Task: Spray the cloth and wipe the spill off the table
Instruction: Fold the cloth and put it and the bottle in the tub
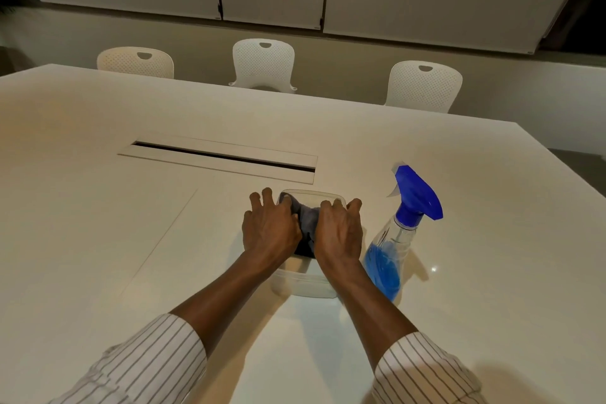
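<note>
A grey cloth (308,221) is bunched inside a clear plastic container (305,285) near the middle of the white table (459,305). My left hand (270,228) covers the container's left side, fingers spread over the rim and the cloth's corner. On the right side, my right hand (339,231) curls its fingers over the far rim. The cloth bulges up between the two hands, which press it from both sides. A clear spray bottle (393,249) with blue liquid and a blue trigger head stands just right of my right hand. I cannot make out a spill.
A long cable slot (223,157) is set into the table beyond the container. Three white chairs (264,64) stand along the far edge. A small shiny spot (433,269) lies right of the bottle. The table's right edge runs close behind the bottle.
</note>
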A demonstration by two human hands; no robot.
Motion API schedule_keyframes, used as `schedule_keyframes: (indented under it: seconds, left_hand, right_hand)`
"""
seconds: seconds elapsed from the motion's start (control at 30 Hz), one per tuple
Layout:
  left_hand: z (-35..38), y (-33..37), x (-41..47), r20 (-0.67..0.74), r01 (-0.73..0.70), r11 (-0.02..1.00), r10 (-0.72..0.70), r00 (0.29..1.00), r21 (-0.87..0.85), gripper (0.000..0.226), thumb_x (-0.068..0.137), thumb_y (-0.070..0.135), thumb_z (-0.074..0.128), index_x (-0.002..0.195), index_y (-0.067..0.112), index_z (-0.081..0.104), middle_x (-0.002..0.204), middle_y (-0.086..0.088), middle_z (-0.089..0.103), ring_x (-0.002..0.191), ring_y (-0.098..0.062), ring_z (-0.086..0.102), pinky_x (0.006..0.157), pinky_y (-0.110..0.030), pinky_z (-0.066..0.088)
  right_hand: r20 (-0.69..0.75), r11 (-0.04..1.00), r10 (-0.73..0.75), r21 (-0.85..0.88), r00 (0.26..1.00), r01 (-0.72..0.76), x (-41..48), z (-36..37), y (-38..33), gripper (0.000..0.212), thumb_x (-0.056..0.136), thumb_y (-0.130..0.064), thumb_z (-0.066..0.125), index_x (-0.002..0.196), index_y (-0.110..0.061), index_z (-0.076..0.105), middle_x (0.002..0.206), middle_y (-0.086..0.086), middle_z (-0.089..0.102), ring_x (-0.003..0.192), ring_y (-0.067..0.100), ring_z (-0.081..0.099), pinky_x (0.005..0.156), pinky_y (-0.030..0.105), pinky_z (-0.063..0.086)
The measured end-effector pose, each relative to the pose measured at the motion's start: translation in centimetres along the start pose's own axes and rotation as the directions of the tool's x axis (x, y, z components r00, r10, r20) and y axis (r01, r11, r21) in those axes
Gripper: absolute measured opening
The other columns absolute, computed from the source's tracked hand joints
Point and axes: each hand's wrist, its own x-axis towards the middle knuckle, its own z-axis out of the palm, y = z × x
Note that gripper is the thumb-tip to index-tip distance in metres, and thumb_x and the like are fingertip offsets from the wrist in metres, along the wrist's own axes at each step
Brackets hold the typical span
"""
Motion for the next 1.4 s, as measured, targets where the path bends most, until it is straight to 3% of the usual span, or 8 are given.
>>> schedule_keyframes:
  seconds: [0.27, 0.57, 0.8, 0.93, 1.03, 1.13, 1.27, 1.4]
  left_hand:
    - [0.2, 0.3, 0.5, 0.096, -0.022, 0.994, 0.012, 0.995, 0.109, 0.055, 0.101, 0.036, 0.059, 0.152, 0.018, 0.047, 0.154, -0.013, 0.045, 0.147, -0.036, 0.034, 0.104, -0.044, 0.045]
    - [0.6, -0.5, 0.4, 0.117, -0.054, 0.989, 0.038, 0.992, 0.137, 0.06, 0.104, 0.038, 0.056, 0.158, 0.018, 0.038, 0.145, -0.01, 0.057, 0.137, -0.035, 0.047, 0.097, -0.045, 0.051]
    - [0.3, -0.6, -0.1, 0.033, -0.048, 0.997, 0.046, 0.998, 0.055, 0.035, 0.108, 0.036, 0.051, 0.138, 0.019, 0.056, 0.123, -0.009, 0.067, 0.12, -0.03, 0.056, 0.076, -0.038, 0.041]
    - [0.2, -0.8, -0.5, -0.046, -0.035, 0.999, 0.034, 0.998, -0.016, 0.023, 0.101, 0.033, 0.062, 0.119, 0.019, 0.069, 0.107, -0.005, 0.068, 0.104, -0.028, 0.063, 0.069, -0.036, 0.041]
    - [-0.2, -0.6, -1.5, -0.1, -0.028, 0.999, 0.025, 0.995, -0.03, 0.02, 0.097, 0.033, 0.067, 0.11, 0.018, 0.071, 0.103, -0.005, 0.068, 0.099, -0.029, 0.064, 0.066, -0.036, 0.047]
    - [-1.0, -0.1, -3.3, -0.234, -0.065, 0.998, 0.057, 0.971, -0.026, 0.022, 0.096, 0.032, 0.071, 0.109, 0.015, 0.073, 0.109, -0.008, 0.07, 0.104, -0.032, 0.063, 0.068, -0.04, 0.053]
    - [-1.8, 1.6, -5.7, -0.417, -0.263, 0.946, 0.164, 0.894, -0.19, 0.016, 0.092, 0.031, 0.074, 0.098, 0.016, 0.077, 0.11, -0.002, 0.074, 0.1, -0.025, 0.064, 0.069, -0.04, 0.057]
    - [-2.8, 4.8, -7.5, -0.299, -0.374, 0.681, 0.232, 0.926, -0.629, 0.023, 0.089, 0.035, 0.084, 0.108, 0.023, 0.079, 0.108, 0.012, 0.077, 0.101, -0.004, 0.07, 0.084, -0.027, 0.062]
  right_hand:
    - [-0.106, 0.986, 0.123, 0.122, 0.987, -0.11, -0.4, -0.3, -0.4, 0.03, 0.088, -0.015, 0.074, 0.115, -0.005, 0.066, 0.126, 0.02, 0.054, 0.118, 0.032, 0.049, 0.089, 0.034, 0.054]
    - [0.083, 0.994, -0.102, -0.032, 0.991, 0.105, -0.8, 0.0, -0.5, 0.019, 0.099, -0.022, 0.061, 0.114, -0.01, 0.064, 0.114, 0.013, 0.071, 0.113, 0.027, 0.061, 0.109, 0.037, 0.041]
    - [0.112, 0.973, -0.153, 0.189, 0.982, 0.13, -2.6, -2.5, -1.0, 0.022, 0.104, -0.007, 0.048, 0.12, -0.002, 0.062, 0.124, 0.019, 0.066, 0.117, 0.03, 0.061, 0.1, 0.037, 0.048]
    - [-0.128, 0.956, -0.132, 0.247, 0.983, 0.161, -7.9, -5.7, 0.1, 0.009, 0.087, -0.008, 0.067, 0.095, -0.005, 0.067, 0.093, 0.014, 0.067, 0.089, 0.031, 0.067, 0.072, 0.036, 0.05]
    - [-0.27, 0.932, -0.05, 0.332, 0.962, 0.142, -12.3, -6.2, 1.5, 0.04, 0.049, -0.021, 0.1, 0.079, -0.011, 0.076, 0.069, 0.005, 0.073, 0.061, 0.023, 0.072, 0.059, 0.029, 0.061]
    - [-0.281, 0.875, 0.053, 0.475, 0.958, 0.091, -15.5, -6.3, 4.0, 0.028, 0.067, -0.024, 0.092, 0.091, -0.019, 0.079, 0.081, -0.002, 0.076, 0.075, 0.013, 0.072, 0.073, 0.027, 0.063]
    - [-0.335, 0.817, 0.182, 0.574, 0.925, 0.047, -17.2, -5.8, 7.7, 0.016, 0.079, -0.029, 0.082, 0.088, -0.019, 0.074, 0.083, -0.002, 0.072, 0.073, 0.011, 0.068, 0.067, 0.028, 0.063]
    - [-0.288, 0.741, 0.352, 0.667, 0.891, -0.077, -16.6, -5.1, 9.7, 0.032, 0.076, -0.041, 0.083, 0.09, -0.024, 0.059, 0.088, -0.008, 0.064, 0.071, 0.012, 0.065, 0.06, 0.03, 0.06]
